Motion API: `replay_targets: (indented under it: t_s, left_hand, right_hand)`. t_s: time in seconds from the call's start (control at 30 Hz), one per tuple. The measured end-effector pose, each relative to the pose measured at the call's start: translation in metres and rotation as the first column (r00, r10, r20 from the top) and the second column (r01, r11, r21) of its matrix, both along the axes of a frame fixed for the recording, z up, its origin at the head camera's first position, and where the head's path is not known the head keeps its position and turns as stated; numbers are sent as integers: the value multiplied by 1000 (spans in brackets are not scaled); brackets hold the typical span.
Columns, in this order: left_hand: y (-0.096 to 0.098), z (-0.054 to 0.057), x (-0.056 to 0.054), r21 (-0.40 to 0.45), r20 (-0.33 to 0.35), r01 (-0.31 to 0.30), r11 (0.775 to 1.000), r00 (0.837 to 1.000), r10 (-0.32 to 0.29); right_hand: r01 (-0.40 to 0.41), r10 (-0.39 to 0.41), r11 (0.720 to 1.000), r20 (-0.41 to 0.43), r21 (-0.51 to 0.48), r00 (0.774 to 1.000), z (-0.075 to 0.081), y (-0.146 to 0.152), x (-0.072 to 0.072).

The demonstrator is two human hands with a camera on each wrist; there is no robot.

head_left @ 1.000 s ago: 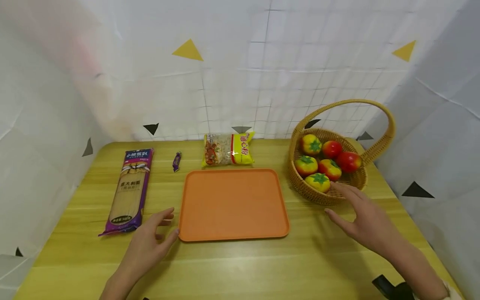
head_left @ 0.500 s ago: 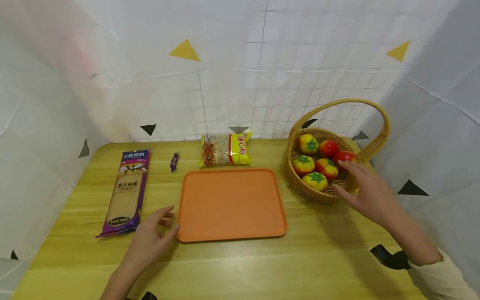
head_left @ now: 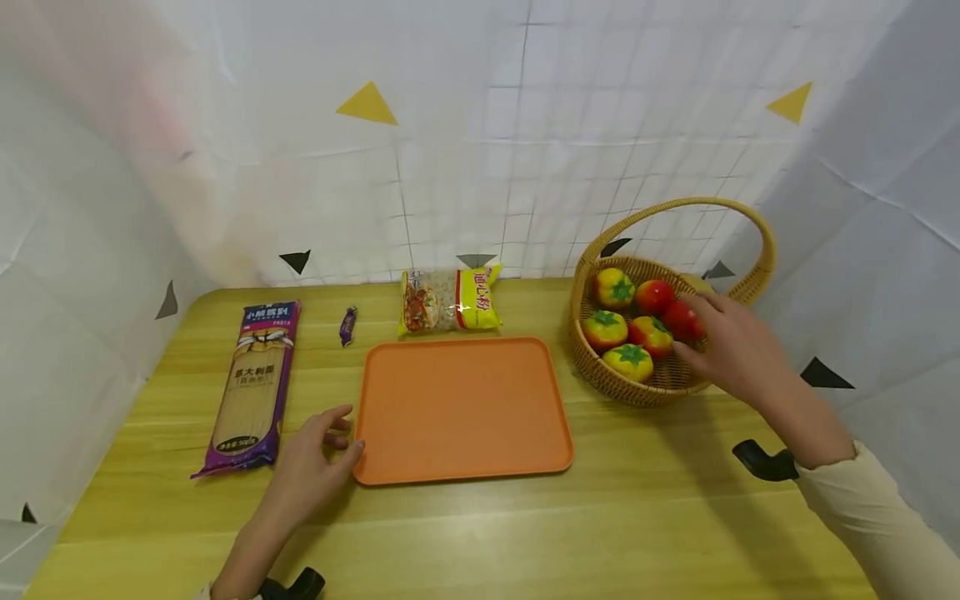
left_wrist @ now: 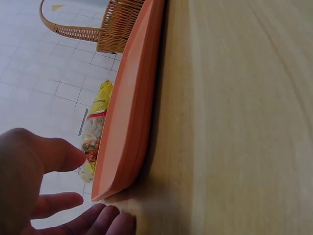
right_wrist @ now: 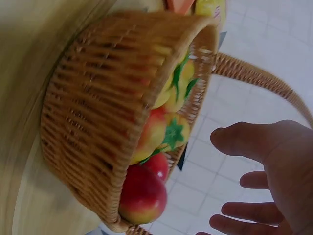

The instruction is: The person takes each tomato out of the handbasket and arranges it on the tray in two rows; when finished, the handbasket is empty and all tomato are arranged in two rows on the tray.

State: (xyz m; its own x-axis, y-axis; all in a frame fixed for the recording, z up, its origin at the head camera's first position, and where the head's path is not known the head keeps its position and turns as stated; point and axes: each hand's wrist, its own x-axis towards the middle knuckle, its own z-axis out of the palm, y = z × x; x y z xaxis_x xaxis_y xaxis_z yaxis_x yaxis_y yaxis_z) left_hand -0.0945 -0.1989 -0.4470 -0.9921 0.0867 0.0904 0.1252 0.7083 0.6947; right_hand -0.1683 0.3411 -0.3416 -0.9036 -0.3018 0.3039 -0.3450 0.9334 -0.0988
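In the head view, my right hand (head_left: 738, 348) is over the right side of a wicker basket (head_left: 611, 382), fingers spread by a smooth red fruit (head_left: 681, 320). The right wrist view shows that fruit (right_wrist: 143, 194) at the basket's rim, with a gap between it and the thumb. Also inside are another red fruit (head_left: 655, 297) and several yellow-red fruits (head_left: 628, 362) with green leafy tops. My left hand (head_left: 309, 471) holds nothing. Its thumb is by the left edge of an orange tray (head_left: 463, 412); whether they touch I cannot tell.
A long pasta packet (head_left: 252, 383) lies at the left of the wooden table (head_left: 480, 542). A purple-wrapped candy (head_left: 348, 326) and a yellow macaroni bag (head_left: 452, 300) lie farther back. The basket's tall handle (head_left: 697, 202) arches up behind the right hand. White sheeting (head_left: 262, 167) surrounds the table.
My right hand has moved forward from the basket's front rim to above the red fruit at its right side. The left hand has stayed beside the tray. The view has shifted slightly.
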Motion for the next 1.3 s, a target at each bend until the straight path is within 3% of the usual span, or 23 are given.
replay_targets:
  t_s: [0.13, 0.27, 0.5, 0.77, 1.3]
  left_hand:
    - [1, -1, -4, 30, 59, -1, 1000, 998, 0]
    - [2, -1, -7, 33, 95, -14, 999, 995, 10]
    - [1, -5, -12, 70, 114, -20, 997, 993, 12]
    - [2, -5, -16, 74, 127, -48, 996, 991, 39]
    - [6, -3, -18, 51, 145, -61, 997, 988, 53]
  right_hand:
    - [60, -64, 997, 84, 53, 994, -1, 5, -13]
    - [75, -83, 994, 109, 82, 991, -8, 11, -22]
    - [62, -70, 995, 108, 72, 992, -19, 17, -35]
    - [53, -73, 989, 139, 141, 988, -27, 22, -50]
    - [12, -59, 967, 181, 253, 982, -38, 29, -64]
